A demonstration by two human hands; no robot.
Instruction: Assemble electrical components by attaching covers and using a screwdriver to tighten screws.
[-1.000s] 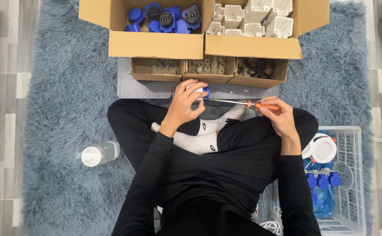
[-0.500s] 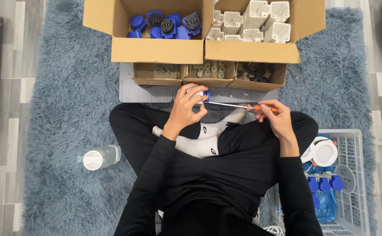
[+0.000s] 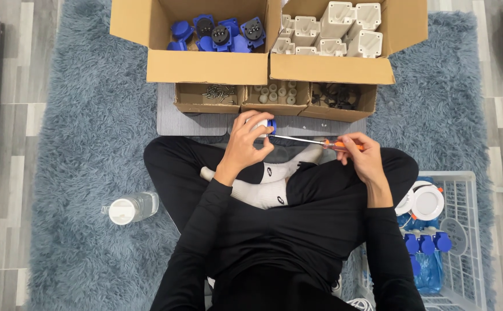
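My left hand (image 3: 250,138) grips the socket (image 3: 264,124) just below the small boxes (image 3: 274,106), my right (image 3: 359,154) clamps the screwdriver (image 3: 314,141); a tilted shaft could slip off the screw.

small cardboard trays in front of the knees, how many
3, in a row below the two big boxes: the left tray with screws, the middle tray with pale small parts, the right tray with dark parts. None looks hidden.
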